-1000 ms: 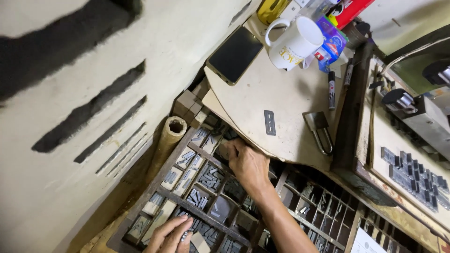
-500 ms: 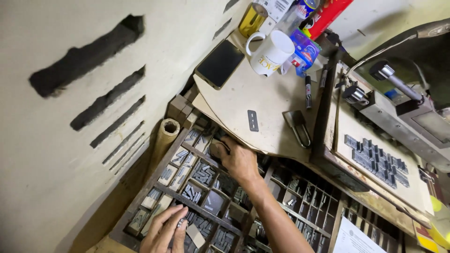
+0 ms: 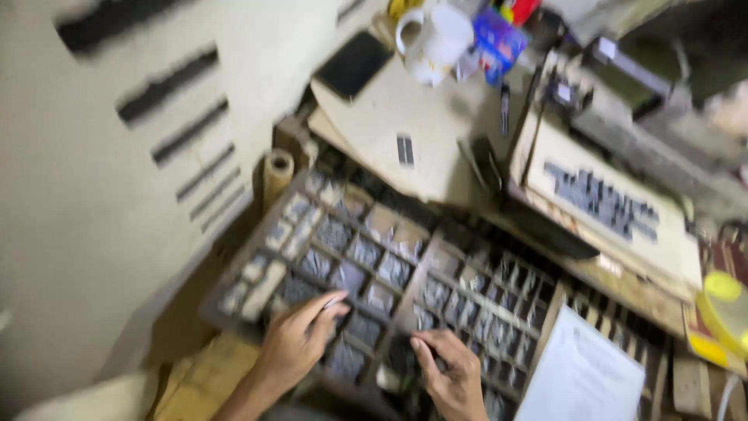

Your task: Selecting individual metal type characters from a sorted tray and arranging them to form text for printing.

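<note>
Down low in the middle, the left hand [image 3: 300, 343] pinches a tiny metal piece [image 3: 335, 301] over the wooden tray [image 3: 234, 292]. The right hand [image 3: 452, 374] rests spread. Probably hard and slippery; grip its sides.

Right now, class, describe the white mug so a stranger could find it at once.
Start at the compartmented wooden type tray beneath both hands, then look to the pale board above it. At its far edge stands the white mug, the only handled cup, beside a blue packet.
</note>
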